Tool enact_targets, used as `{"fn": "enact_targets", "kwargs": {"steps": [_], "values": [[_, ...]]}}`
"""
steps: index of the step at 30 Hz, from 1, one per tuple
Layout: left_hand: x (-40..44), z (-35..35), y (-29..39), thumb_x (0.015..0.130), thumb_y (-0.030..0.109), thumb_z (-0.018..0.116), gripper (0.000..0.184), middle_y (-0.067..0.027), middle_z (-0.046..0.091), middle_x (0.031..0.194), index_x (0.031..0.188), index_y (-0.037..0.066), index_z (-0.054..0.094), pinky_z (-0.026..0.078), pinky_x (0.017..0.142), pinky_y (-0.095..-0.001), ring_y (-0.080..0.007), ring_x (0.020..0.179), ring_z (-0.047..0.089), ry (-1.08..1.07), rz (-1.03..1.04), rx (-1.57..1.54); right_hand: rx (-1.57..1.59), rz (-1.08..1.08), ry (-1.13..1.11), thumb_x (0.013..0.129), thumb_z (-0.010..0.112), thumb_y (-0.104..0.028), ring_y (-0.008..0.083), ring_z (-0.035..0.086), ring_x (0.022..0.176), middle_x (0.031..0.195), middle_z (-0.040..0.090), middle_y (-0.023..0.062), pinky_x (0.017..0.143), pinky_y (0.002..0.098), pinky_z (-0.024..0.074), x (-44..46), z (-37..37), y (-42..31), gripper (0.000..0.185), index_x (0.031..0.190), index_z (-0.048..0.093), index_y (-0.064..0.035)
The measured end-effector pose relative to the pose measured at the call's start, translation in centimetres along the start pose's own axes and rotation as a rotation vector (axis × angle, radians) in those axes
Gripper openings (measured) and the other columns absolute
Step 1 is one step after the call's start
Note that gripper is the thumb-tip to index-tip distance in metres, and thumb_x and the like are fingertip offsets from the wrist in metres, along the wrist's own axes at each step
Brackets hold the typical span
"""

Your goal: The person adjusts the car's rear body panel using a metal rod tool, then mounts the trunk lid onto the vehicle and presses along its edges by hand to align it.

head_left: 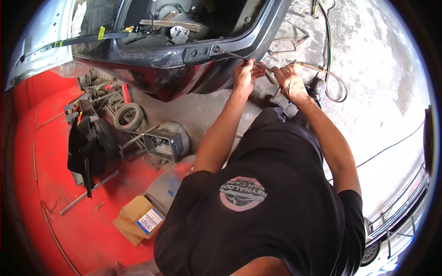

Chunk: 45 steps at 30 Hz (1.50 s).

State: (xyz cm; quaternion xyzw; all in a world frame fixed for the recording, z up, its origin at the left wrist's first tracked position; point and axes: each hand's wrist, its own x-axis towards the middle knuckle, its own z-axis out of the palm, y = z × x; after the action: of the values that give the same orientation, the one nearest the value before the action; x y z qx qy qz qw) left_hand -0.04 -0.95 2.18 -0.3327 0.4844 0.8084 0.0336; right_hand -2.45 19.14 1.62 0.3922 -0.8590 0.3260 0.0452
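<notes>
A long thin metal rod [234, 54] slants from the dark car body [258, 40] down toward my hands. Its far tip meets a hole in the body panel beside the large opening. My left hand [245, 77] is on the middle of the rod, thumb on top and fingers loosely bent around it. Closer to me, my right hand [290, 83] is wrapped around the rod's near end, palm down, hiding that end. Whether the rod's near end has a handle I cannot tell.
Inside the car opening lie a wooden strip [171, 24] and a crumpled white cloth [179, 34]. Hoses [328, 55] run over the floor at right. A tire [128, 117], metal parts and a cardboard box [136, 215] are at left.
</notes>
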Motion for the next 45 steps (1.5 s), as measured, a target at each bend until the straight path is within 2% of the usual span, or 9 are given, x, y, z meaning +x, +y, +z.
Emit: {"fn": "enact_targets", "kwargs": {"steps": [12,15,18,22,26,29,31,38,45], "values": [[0.1,-0.8,-0.7,0.1,0.022,0.056,0.02,-0.0145,0.066,0.086,0.106,0.002,0.055,0.06,0.06,-0.0385,-0.0275,0.066,0.07,0.001,-0.01,0.017,0.196,0.096,0.007,0.071,0.056,0.0,0.0333,0.061,0.081,0.08,0.062,0.0142,0.08,0.0413,0.0451,-0.4,0.7,0.1,0.038,0.109,0.061,-0.0023],[-2.6,0.4,2.6,0.098,0.03,0.06,0.025,-0.0053,0.069,0.078,0.086,0.008,0.063,0.057,0.055,-0.0341,-0.0176,0.061,0.066,-0.006,-0.096,0.487,0.087,0.091,-0.203,0.071,0.055,-0.003,0.0369,0.059,0.096,0.104,0.064,0.0206,0.09,0.0479,0.0437,-1.9,2.7,1.8,0.06,0.132,0.054,0.0005],[-4.8,1.5,10.7,0.1,0.027,0.059,0.027,-0.0079,0.07,0.088,0.108,0.002,0.065,0.056,0.062,-0.0298,-0.0139,0.071,0.066,-0.291,0.074,0.817,0.003,0.059,-0.135,0.065,0.058,0.0,0.0375,0.055,0.103,0.117,0.06,0.0164,0.114,0.0563,0.0271,-2.1,0.0,1.4,0.07,0.134,0.052,-0.0019],[-10.6,6.3,29.2,0.099,0.021,0.059,0.025,-0.0101,0.071,0.089,0.107,-0.002,0.065,0.054,0.078,-0.0335,-0.0177,0.084,0.068,0.048,0.977,1.057,0.338,0.393,0.008,0.065,0.055,0.001,0.0383,0.057,0.09,0.083,0.061,0.0167,0.101,0.0505,0.0401,-7.5,-2.8,4.6,0.054,0.118,0.063,-0.0019],[-18.8,10.1,48.7,0.092,0.01,0.061,0.028,-0.0184,0.064,0.116,0.118,-0.001,0.061,0.045,0.098,-0.042,-0.0361,0.109,0.06,0.743,1.734,1.047,0.45,0.62,0.272,0.077,0.057,0.002,0.0415,0.065,0.088,0.093,0.068,0.0221,0.077,0.0478,0.0511,-15.6,-3.8,8.0,0.035,0.11,0.068,-0.0034],[-21.8,10.0,63.5,0.091,0.021,0.065,0.043,-0.0248,0.056,0.128,0.126,-0.002,0.055,0.036,0.108,-0.0486,-0.0431,0.126,0.047,0.988,2.384,1.143,0.048,1.074,0.21,0.085,0.056,-0.003,0.0418,0.066,0.092,0.097,0.068,0.026,0.081,0.0459,0.0516,-25.0,-2.1,12.4,0.027,0.108,0.068,0.0017],[-22.4,8.1,74.3,0.091,0.035,0.064,0.061,-0.0286,0.051,0.135,0.136,-0.003,0.048,0.033,0.111,-0.05,-0.0433,0.131,0.044,1.367,2.353,1.359,-0.153,1.244,0.266,0.086,0.056,-0.006,0.043,0.066,0.089,0.092,0.067,0.0262,0.077,0.0494,0.0512,-33.2,0.2,15.4,0.022,0.102,0.067,0.0024],[-21.0,2.2,93.0,0.085,0.051,0.066,0.074,-0.0284,0.062,0.124,0.132,-0.004,0.054,0.044,0.102,-0.0449,-0.0386,0.119,0.059,1.018,1.871,1.386,-0.13,1.902,0.32,0.091,0.047,-0.013,0.0403,0.067,0.096,0.103,0.068,0.0266,0.08,0.049,0.0526,-46.7,-4.0,7.9,0.027,0.107,0.062,0.0023],[-22.8,6.7,84.2,0.089,0.055,0.058,0.065,-0.0249,0.064,0.122,0.126,0.002,0.062,0.044,0.101,-0.0448,-0.0398,0.118,0.059,1.226,1.816,1.33,0.076,2.025,0.364,0.091,0.049,-0.016,0.0369,0.067,0.088,0.094,0.068,0.0234,0.075,0.0483,0.0532,-54.6,0.9,8.0,0.026,0.102,0.064,0.0029]]}}
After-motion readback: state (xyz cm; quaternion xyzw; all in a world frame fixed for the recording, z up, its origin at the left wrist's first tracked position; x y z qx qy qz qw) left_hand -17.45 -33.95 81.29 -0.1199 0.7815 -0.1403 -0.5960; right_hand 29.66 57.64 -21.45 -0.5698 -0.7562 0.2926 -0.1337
